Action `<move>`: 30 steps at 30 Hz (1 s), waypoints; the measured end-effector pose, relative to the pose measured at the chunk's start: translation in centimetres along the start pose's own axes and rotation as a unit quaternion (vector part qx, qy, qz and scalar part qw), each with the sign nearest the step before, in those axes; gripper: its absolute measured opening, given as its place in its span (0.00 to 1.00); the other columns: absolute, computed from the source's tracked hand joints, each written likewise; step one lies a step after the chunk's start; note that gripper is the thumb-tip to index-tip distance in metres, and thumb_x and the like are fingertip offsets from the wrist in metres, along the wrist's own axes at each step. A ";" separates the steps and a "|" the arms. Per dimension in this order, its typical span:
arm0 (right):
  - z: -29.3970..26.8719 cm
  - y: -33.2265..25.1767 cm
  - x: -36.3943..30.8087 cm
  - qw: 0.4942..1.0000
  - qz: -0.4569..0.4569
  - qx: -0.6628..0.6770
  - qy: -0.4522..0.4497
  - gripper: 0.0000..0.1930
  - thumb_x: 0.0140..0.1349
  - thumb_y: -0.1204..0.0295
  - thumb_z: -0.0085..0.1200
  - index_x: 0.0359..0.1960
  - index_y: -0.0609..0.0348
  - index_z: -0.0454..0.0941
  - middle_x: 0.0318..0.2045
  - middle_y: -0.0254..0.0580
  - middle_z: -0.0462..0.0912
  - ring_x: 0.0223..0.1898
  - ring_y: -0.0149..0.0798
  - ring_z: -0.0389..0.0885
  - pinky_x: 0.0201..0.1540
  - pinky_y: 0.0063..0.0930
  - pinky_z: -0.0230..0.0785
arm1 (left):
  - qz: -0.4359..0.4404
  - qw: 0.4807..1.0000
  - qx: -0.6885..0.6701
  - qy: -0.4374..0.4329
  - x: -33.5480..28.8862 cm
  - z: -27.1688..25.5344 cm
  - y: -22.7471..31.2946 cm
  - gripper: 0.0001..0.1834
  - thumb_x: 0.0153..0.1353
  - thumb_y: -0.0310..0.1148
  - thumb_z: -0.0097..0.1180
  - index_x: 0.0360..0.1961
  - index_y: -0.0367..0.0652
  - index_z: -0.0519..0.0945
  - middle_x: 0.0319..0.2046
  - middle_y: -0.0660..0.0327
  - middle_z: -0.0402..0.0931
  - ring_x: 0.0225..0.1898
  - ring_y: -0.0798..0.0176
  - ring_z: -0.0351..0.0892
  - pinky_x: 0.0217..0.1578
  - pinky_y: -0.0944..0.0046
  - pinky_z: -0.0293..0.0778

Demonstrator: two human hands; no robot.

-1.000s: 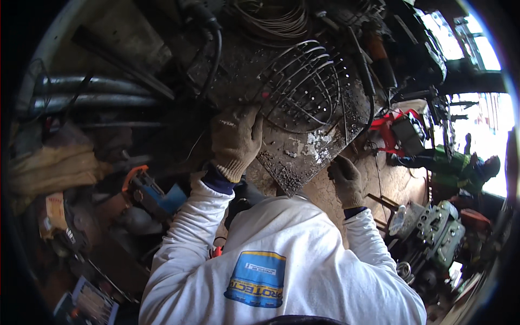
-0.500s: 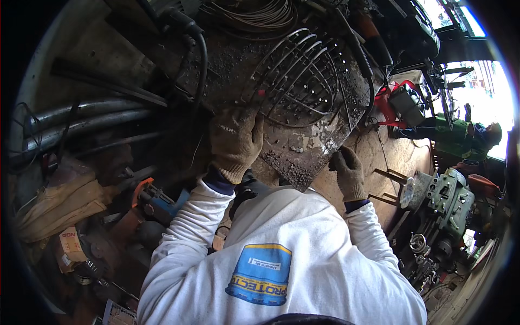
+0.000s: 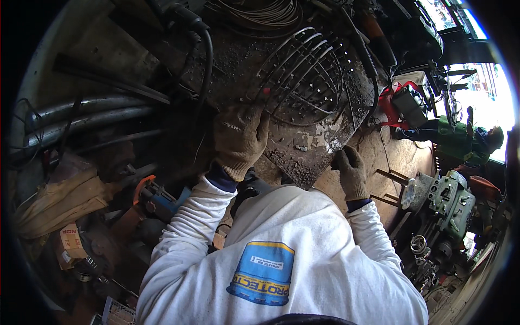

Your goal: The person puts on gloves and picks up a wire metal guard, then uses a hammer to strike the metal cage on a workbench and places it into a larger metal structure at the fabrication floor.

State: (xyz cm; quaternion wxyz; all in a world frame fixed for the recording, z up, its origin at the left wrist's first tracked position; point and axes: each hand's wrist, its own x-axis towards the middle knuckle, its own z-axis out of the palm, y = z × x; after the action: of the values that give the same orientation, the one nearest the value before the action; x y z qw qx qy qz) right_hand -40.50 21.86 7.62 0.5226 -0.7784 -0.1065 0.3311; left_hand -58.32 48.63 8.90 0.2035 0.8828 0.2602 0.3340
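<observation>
Both my hands wear brown knitted work gloves. My left hand is at the left edge of the dark metal worktable, its thumb lying along the closed hand and its fingertips hidden. My right hand is by the table's right edge, fingers curled in. What either hand holds, if anything, is hidden. Beyond them on the table lies a basket-like frame of bent metal rods. A small red piece is at its near left. Dark grit is scattered over the table's near corner.
A coil of wire lies at the back. A thick black cable hangs at the left, above metal pipes. Right of me stands a green machine. A person is farther right. A cardboard box sits lower left.
The view has shifted slightly, so the scene sits a little differently in the picture. Both hands keep nearly the same pose and place at the table's edges.
</observation>
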 end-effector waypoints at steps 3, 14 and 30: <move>0.2 -0.1 -0.1 1.000 -0.004 -0.004 0.002 0.15 0.72 0.69 0.54 0.53 0.68 0.79 0.33 0.37 0.83 0.31 0.28 0.78 0.36 0.23 0.70 | 0.002 1.000 -0.007 -0.011 0.0 0.0 -0.2 0.10 0.61 0.32 0.62 0.42 0.40 0.83 0.33 0.51 0.83 0.35 0.44 0.83 0.38 0.49 0.78; 0.4 0.1 -0.1 1.000 -0.013 -0.025 -0.012 0.16 0.74 0.64 0.52 0.50 0.67 0.79 0.30 0.36 0.82 0.31 0.27 0.77 0.36 0.23 0.69 | 0.069 0.991 -0.007 0.116 1.0 0.4 -0.3 0.19 0.58 0.38 0.71 0.46 0.42 0.81 0.35 0.55 0.82 0.33 0.49 0.82 0.36 0.53 0.78; 0.6 0.5 -0.2 0.999 -0.025 -0.034 -0.011 0.16 0.75 0.63 0.49 0.49 0.66 0.79 0.30 0.36 0.83 0.31 0.27 0.77 0.36 0.24 0.69 | 0.016 0.997 0.038 0.065 2.5 2.1 1.2 0.19 0.50 0.36 0.75 0.38 0.44 0.79 0.29 0.58 0.78 0.30 0.53 0.81 0.31 0.55 0.77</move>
State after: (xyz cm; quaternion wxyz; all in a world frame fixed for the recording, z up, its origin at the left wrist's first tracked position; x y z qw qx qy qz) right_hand -41.12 21.97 7.10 0.5026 -0.7892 -0.1433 0.3226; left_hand -54.89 48.84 9.29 0.1471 0.8705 0.2714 0.3834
